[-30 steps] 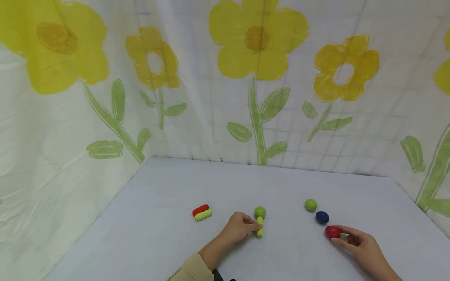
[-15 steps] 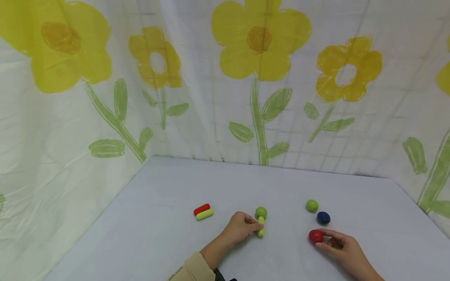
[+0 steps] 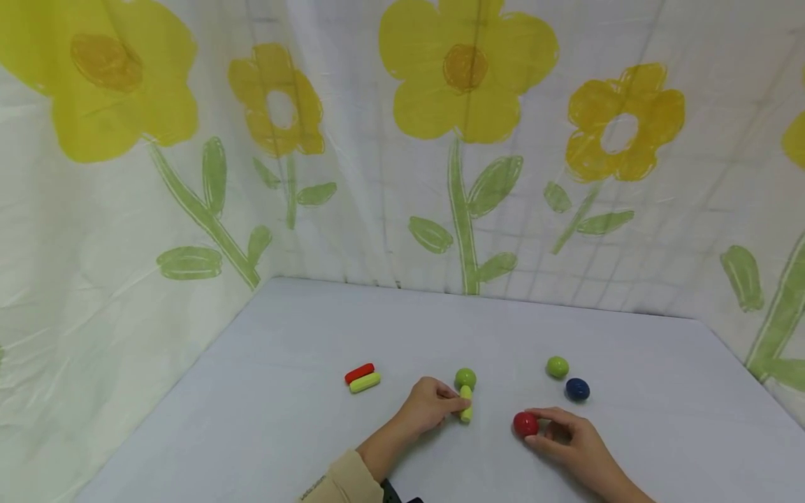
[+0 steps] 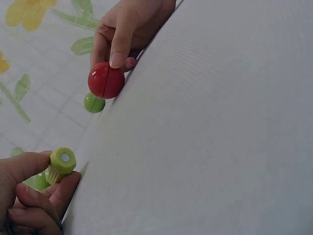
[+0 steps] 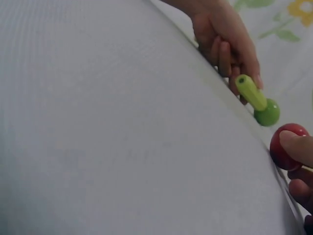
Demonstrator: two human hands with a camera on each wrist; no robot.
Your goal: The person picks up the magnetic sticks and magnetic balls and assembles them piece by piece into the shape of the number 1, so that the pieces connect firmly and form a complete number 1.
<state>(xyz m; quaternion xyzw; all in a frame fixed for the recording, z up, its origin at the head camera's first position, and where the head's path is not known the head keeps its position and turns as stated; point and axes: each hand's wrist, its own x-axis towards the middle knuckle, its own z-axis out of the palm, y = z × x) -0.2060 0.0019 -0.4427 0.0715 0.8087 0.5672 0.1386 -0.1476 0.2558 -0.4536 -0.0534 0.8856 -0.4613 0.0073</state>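
Observation:
My left hand (image 3: 426, 406) pinches a yellow-green ridged stick (image 3: 466, 416) between thumb and fingers. A green ball (image 3: 465, 378) touches the stick's far end. In the left wrist view, a round silvery disc (image 4: 64, 157) shows in the stick's near end. To the right, my right hand (image 3: 571, 441) holds a glossy red ball (image 3: 525, 425) between thumb and fingertips, apart from the stick. A seam line runs around this red ball (image 4: 106, 81) in the left wrist view. The right wrist view shows my thumb (image 5: 296, 147) across its side.
A red stick (image 3: 360, 374) and another yellow-green stick (image 3: 365, 382) lie side by side at the left. Farther right, a second green ball (image 3: 557, 367) and a dark blue ball (image 3: 577, 390) rest on the white table (image 3: 283, 433). A flower-printed curtain (image 3: 365, 140) hangs behind.
My right hand has carried the red ball leftward, away from the blue ball and closer to the stick. My left hand stays in place, still pinching the yellow-green stick.

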